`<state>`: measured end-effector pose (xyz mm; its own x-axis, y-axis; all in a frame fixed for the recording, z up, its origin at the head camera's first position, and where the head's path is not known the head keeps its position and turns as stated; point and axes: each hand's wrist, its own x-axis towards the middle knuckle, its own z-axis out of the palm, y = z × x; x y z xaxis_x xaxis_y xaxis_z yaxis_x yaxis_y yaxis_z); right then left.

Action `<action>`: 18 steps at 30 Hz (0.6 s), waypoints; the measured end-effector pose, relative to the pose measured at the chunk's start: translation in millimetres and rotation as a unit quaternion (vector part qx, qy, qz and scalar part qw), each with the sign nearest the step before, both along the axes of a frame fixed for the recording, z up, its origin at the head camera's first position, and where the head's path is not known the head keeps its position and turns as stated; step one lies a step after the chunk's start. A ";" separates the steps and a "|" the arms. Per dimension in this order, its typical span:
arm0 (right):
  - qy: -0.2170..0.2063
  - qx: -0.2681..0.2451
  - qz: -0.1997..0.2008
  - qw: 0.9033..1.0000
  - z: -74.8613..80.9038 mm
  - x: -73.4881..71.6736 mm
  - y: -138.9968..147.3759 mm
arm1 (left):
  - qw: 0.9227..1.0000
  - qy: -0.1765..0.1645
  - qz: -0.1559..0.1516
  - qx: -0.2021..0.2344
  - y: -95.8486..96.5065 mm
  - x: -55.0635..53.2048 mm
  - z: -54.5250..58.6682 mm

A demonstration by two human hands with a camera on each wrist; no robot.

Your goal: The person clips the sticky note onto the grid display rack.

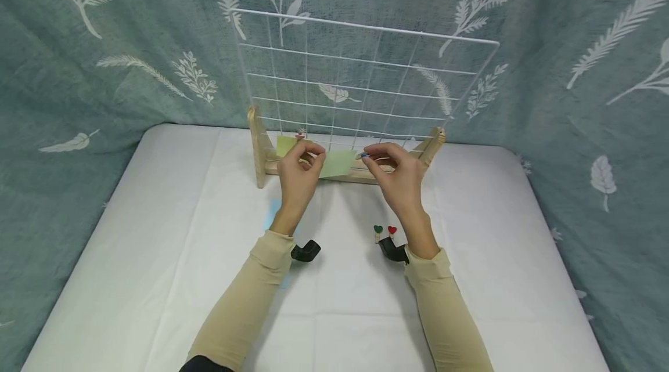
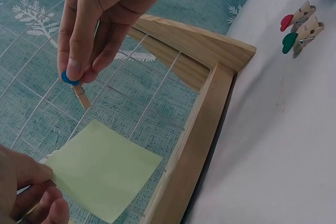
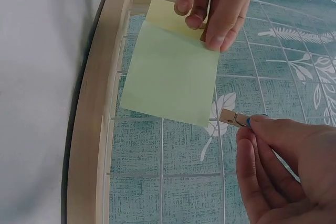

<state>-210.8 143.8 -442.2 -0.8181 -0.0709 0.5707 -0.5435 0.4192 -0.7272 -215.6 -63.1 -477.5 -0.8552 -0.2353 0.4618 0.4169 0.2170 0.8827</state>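
Observation:
My left hand point(image 1: 300, 177) pinches a pale green sticky note point(image 1: 338, 163) by its upper left corner, holding it against the lower part of a white wire grid point(image 1: 366, 91). In my right hand point(image 1: 399, 177) is a small wooden clothespin point(image 3: 234, 117) with a blue top point(image 2: 70, 78), pinched between thumb and fingers. Its wooden tip points toward the note's upper right corner, a short gap apart in the right wrist view. Left of the green note, a yellow sticky note point(image 1: 285, 144) hangs on the grid beside a red clothespin point(image 1: 299, 136), partly behind my left hand.
Two clothespins with a green heart point(image 1: 378, 229) and a red heart point(image 1: 392, 230) lie on the white table by my right wrist. Blue paper point(image 1: 273, 212) lies under my left forearm. A wooden stand point(image 1: 258, 148) carries the grid before a leaf-patterned curtain point(image 1: 157, 41).

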 end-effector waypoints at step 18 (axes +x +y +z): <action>0.075 0.016 -0.062 0.995 -6.6 -14.4 -14.3 | 1.000 0.008 0.011 -0.014 12.7 -11.3 2.5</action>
<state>-225.2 129.5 -448.8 -0.7272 0.0058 0.6864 -0.5880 0.5107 -0.6273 -226.9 -50.4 -475.0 -0.8422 -0.2398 0.4829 0.4267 0.2511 0.8688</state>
